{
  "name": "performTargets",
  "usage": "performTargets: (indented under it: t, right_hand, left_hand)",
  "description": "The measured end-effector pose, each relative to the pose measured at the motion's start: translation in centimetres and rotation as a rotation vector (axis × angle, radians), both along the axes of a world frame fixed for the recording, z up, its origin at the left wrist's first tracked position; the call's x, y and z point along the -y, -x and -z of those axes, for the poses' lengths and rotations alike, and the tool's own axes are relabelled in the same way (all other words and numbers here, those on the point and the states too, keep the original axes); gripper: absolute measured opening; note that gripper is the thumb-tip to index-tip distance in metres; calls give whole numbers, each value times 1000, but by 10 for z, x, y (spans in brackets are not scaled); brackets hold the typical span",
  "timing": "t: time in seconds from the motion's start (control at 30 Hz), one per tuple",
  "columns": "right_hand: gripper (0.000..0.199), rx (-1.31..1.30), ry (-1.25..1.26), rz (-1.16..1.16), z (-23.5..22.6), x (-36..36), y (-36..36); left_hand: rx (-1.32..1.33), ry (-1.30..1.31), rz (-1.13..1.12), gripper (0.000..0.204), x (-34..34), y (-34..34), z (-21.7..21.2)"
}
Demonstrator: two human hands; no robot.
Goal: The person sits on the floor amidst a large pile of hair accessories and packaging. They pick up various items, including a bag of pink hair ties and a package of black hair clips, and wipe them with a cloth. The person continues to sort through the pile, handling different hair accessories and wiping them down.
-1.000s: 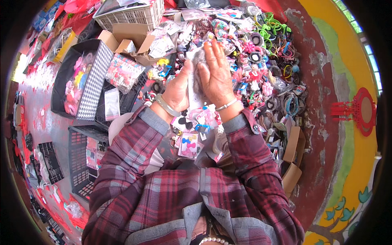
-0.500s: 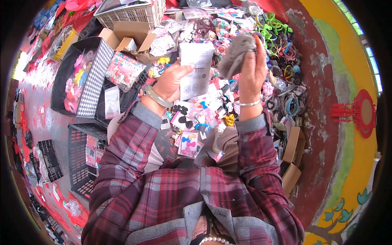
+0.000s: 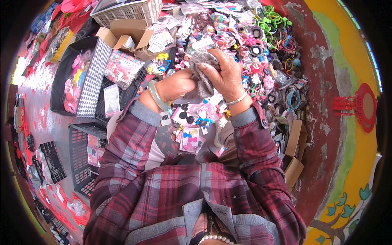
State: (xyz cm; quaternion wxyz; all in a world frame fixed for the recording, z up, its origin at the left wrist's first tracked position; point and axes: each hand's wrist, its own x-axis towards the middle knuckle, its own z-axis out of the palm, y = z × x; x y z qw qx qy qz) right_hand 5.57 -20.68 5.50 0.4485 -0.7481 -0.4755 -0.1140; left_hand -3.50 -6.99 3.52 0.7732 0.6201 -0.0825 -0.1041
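Note:
Both my hands meet over a heap of hair accessories. My right hand (image 3: 223, 74) grips a grey knitted cloth (image 3: 201, 70), bunched between its fingers. My left hand (image 3: 174, 84), with a pale green bangle on the wrist, closes on the same cloth from the left. A thin silver bracelet circles my right wrist. Cards of bows and clips (image 3: 191, 138) lie just below the hands, on my lap.
Colourful hair ties and rings (image 3: 265, 45) pile at the upper right. A white basket (image 3: 124, 11) and open cardboard boxes (image 3: 126, 37) stand at the top. A black checked box (image 3: 79, 77) and dark crates (image 3: 83, 157) lie left. A painted wall curves along the right.
A second ago my hands were raised flat together; then the left held a white sheet and the right the grey cloth. Now both hands clutch the cloth lower down, and the sheet is gone.

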Motion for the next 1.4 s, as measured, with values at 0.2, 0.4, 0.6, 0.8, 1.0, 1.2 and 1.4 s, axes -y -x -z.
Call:
performTargets:
  t: [0.2,0.4,0.6,0.8,1.0,1.2,1.4]
  right_hand:
    - [38,-400,-25,-110,-2,10,-13]
    - [25,-481,-121,9,1,23,-35]
    - [30,-367,-472,42,-15,20,-34]
    - [43,-73,-35,45,25,-29,5]
    - [42,-5,56,-158,33,-31,33]
    - [52,7,96,-258,29,-26,50]
    - [48,-93,148,-263,37,-14,29]
  left_hand:
    - [-167,414,-70,43,-7,5,7]
    - [-171,657,-142,44,-14,5,3]
    - [-207,736,-245,38,-13,-3,5]
    - [-149,819,-351,38,6,-12,18]
    - [4,838,-641,45,-14,-15,13]
    - [174,861,-629,54,-39,-15,13]
    - [99,941,-711,51,-51,-8,3]
